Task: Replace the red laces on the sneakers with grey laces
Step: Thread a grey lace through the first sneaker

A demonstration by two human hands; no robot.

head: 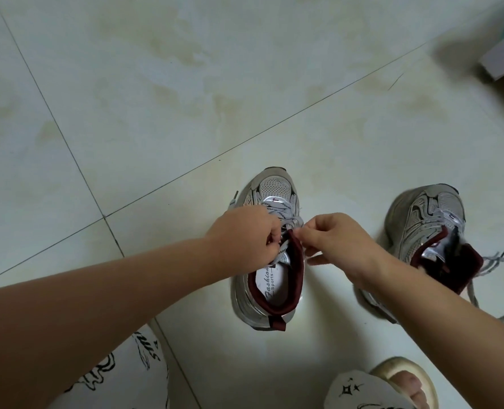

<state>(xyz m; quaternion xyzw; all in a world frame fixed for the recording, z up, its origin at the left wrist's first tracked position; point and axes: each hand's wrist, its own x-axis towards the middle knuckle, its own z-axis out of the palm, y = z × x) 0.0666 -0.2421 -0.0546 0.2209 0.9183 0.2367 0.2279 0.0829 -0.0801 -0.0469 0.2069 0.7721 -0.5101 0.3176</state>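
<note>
Bare forearms outstretched, both hands — left (246, 237), right (331, 243) — fingers curled, pinching grey lace (286, 215) over near sneaker (270, 278).

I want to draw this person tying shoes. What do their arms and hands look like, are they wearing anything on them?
Both arms are bare: no sleeves show anywhere along them. The left hand and right hand wear no gloves, and no rings, watch or bracelets show on the sides in view. The fingers are bare too; nail colour is too small to tell.
</note>
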